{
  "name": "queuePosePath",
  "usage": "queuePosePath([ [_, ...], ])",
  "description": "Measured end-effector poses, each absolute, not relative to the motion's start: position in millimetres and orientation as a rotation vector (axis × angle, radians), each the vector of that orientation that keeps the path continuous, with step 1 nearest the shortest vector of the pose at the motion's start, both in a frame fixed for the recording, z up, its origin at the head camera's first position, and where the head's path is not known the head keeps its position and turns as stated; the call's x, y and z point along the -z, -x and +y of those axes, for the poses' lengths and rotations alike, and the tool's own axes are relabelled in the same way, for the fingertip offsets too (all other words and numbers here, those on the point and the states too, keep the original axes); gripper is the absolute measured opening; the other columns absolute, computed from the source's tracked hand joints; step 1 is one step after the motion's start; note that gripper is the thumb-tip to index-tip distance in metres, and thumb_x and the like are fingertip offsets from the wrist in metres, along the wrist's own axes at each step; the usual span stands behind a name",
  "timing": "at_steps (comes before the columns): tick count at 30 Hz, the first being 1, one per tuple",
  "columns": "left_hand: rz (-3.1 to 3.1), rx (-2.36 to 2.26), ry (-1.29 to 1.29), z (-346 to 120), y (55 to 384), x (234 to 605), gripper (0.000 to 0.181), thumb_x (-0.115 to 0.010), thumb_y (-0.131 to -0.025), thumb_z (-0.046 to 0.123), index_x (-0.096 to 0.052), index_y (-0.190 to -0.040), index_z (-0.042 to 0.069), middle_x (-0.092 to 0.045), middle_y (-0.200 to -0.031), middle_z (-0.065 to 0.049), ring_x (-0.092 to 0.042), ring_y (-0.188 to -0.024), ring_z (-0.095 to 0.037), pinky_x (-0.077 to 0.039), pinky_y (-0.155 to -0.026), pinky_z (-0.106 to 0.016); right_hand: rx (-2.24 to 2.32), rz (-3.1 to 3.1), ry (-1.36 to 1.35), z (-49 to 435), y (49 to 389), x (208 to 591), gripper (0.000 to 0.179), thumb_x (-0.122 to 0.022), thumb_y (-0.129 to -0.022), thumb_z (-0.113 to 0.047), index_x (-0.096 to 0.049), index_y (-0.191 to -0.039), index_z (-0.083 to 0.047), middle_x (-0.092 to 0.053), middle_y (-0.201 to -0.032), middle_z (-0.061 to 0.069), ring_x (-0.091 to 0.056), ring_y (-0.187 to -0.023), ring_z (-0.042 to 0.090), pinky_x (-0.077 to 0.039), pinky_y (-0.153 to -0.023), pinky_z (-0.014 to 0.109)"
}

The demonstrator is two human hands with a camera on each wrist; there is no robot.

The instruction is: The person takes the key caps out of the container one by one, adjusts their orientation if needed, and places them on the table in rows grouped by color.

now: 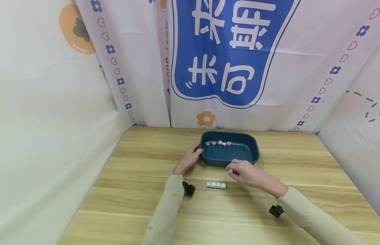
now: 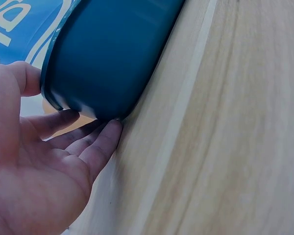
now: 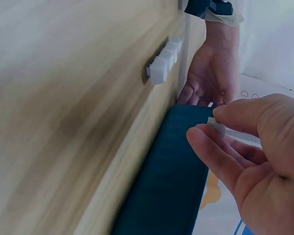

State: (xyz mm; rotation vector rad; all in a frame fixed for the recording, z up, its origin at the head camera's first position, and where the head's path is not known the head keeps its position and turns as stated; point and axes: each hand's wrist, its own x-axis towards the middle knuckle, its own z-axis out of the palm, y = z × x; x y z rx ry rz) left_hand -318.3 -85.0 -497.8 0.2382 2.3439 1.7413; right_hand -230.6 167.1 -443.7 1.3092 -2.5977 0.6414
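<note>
My left hand (image 1: 190, 158) grips the left end of a dark blue rectangular basin (image 1: 239, 152), thumb at the rim and fingers against the outer end wall. Between thumb and fingertips, my right hand (image 1: 247, 173) pinches a small white keycap (image 3: 216, 127), just in front of the basin's near wall. On the table before the basin, several white keycaps (image 1: 216, 185) stand side by side in a short row with a dark underside. Inside the basin, several small light pieces (image 1: 220, 143) with brownish faces lie along the far left; their exact kind is too small to tell.
The basin stands toward the back of a wood-grain table (image 1: 131, 194). Printed cloth (image 1: 190, 112) hangs behind the table's back edge, with pale cloth at both sides. Black wrist devices (image 1: 188, 188) sit at both cuffs.
</note>
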Motion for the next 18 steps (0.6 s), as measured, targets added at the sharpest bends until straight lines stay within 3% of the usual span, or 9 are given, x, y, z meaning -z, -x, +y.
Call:
queuePosePath([
  [10,2.323,-1.747,-0.251,-87,319,498,0.05,-0.042,-0.096,0.028,-0.035,-0.144,0.013,-0.042,-0.142,-0.008,-0.048,-0.122,-0.02,-0.044,-0.097,-0.038,-0.6,-2.718,-1.309,167,226,451,0.011,-0.065,-0.083,-0.007,-0.068,-0.094,-0.01,-0.062,-0.089,-0.001,-0.055,-0.075,0.007,-0.049,-0.064,0.019],
  [18,2.321,-1.74,-0.236,-86,319,498,0.05,-0.042,-0.096,0.028,-0.034,-0.144,0.015,-0.041,-0.142,-0.006,-0.047,-0.123,-0.02,-0.044,-0.097,-0.037,-0.591,-2.729,-1.319,166,225,459,0.011,-0.065,-0.081,-0.004,-0.068,-0.091,-0.009,-0.062,-0.085,-0.002,-0.056,-0.073,0.008,-0.049,-0.063,0.02],
])
